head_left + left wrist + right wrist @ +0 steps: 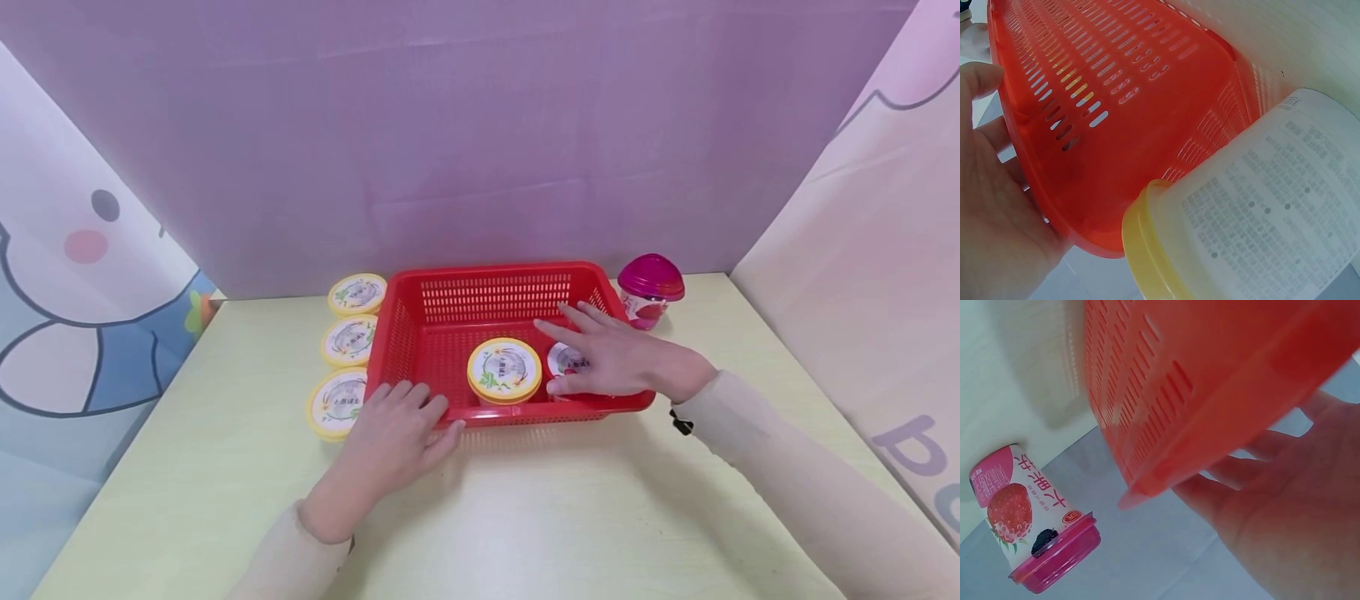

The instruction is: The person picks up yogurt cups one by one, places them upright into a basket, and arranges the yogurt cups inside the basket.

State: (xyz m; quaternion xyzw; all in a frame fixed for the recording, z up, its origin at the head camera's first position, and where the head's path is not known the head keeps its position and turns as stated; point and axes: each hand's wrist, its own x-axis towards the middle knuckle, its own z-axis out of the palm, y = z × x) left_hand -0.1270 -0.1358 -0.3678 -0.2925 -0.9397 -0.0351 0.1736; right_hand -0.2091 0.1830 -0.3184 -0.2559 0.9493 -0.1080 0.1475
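Observation:
In the head view, a red plastic basket (450, 354) sits on the table. My left hand (393, 437) grips its front left corner, with fingers over the rim and thumb along the front. A white tub with a yellow lid (504, 371) stands inside, near the front wall. To its right is another tub (562, 358) with a printed white lid, partly covered by my right hand (618, 354). That hand reaches over the basket's right rim, its fingers spread and fairly straight above the lid. In the right wrist view, its fingertips are hidden behind the basket wall.
Several yellow-lidded tubs (337, 404) stand in a row along the basket's left side. A strawberry-print cup with a magenta domed lid (651, 287) stands beyond the back right corner. A purple cloth wall (480, 142) closes off the back, with printed cloth panels at both sides.

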